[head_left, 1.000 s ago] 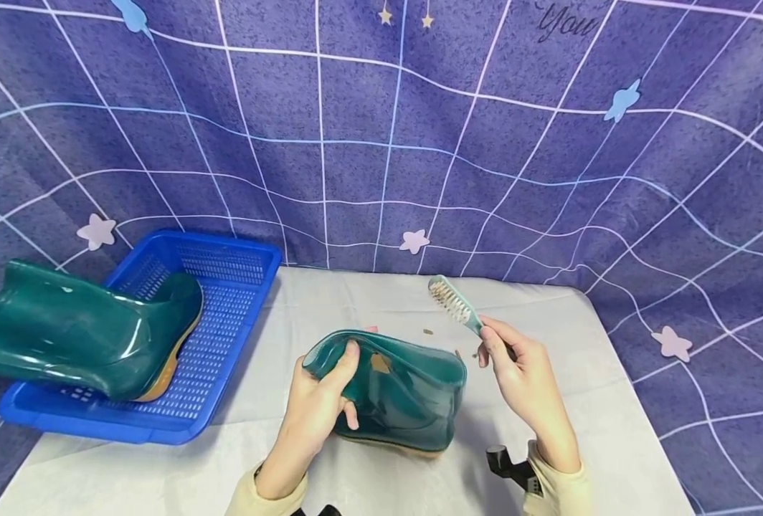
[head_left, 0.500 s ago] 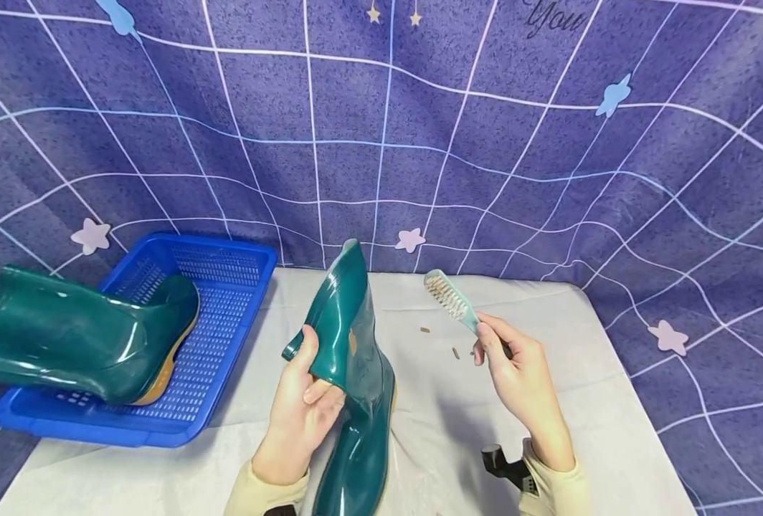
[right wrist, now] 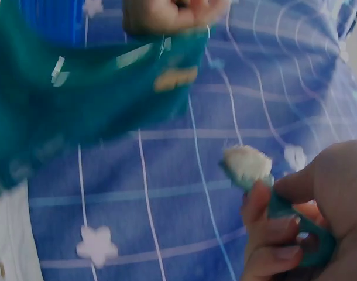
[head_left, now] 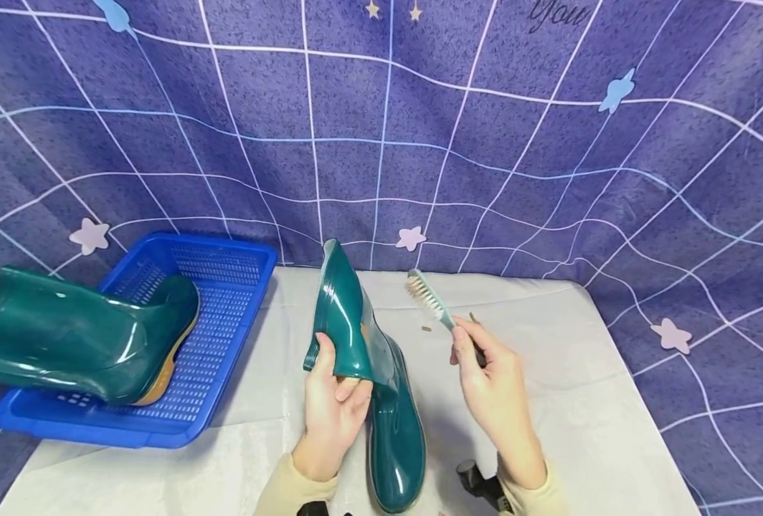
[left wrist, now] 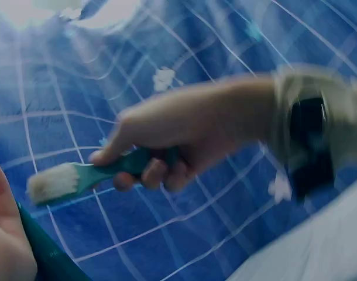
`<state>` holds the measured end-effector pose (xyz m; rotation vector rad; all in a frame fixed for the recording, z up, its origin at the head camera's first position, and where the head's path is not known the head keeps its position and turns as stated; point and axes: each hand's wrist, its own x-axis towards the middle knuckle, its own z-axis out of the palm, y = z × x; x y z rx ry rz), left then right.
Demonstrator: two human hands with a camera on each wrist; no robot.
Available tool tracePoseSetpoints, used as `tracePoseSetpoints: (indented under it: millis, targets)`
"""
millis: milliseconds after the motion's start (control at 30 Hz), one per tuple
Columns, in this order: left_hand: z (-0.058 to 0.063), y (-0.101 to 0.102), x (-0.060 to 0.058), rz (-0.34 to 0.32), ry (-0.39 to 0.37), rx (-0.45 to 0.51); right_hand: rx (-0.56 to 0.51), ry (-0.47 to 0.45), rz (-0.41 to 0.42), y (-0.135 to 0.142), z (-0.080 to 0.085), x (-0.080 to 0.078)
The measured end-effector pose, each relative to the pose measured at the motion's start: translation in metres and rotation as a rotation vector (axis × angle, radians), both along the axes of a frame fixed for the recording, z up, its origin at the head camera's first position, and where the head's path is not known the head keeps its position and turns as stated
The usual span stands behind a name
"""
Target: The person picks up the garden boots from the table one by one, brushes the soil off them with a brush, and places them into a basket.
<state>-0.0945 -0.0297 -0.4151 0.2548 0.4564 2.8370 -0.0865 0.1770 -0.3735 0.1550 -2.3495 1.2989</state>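
Observation:
My left hand (head_left: 333, 412) grips the top of a green rubber boot (head_left: 397, 451), thumb outside and fingers at the rim. The boot's toe points toward me and its shaft leans up and away. A tan patch (right wrist: 175, 79) shows on the shaft in the right wrist view. In my right hand (head_left: 494, 380) I hold a pale green scrub brush (head_left: 428, 295) by its handle, to the right of the boot and apart from it. Its light bristles (left wrist: 52, 186) look brownish toward the tip in the left wrist view.
A blue plastic basket (head_left: 216, 315) stands at the left. Another green boot (head_left: 72, 337) lies across it, its shaft reaching past the left rim. Small brown crumbs (head_left: 426, 328) lie on the white-covered table (head_left: 588, 401). A purple patterned curtain (head_left: 485, 158) hangs behind.
The boot has turned from lying crosswise to pointing its toe at me, then shifted right with my left hand. My right hand has moved left with the brush, closer to the boot.

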Motion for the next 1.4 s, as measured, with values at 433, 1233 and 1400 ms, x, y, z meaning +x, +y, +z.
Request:
tracePoseSetpoints:
  millis: [433, 1233, 1400]
  targets:
    - [0.024, -0.016, -0.005, 0.326, -0.247, -0.722, 0.042, -0.007, 0.063, -0.037, -0.008, 0.013]
    - [0.01, -0.008, -0.01, 0.214, -0.104, -0.498, 0.187, 0.121, 0.058, -0.052, -0.02, 0.01]
    - [0.015, -0.014, -0.011, 0.249, -0.143, -0.573, 0.149, 0.173, 0.086, -0.053, -0.022, 0.011]
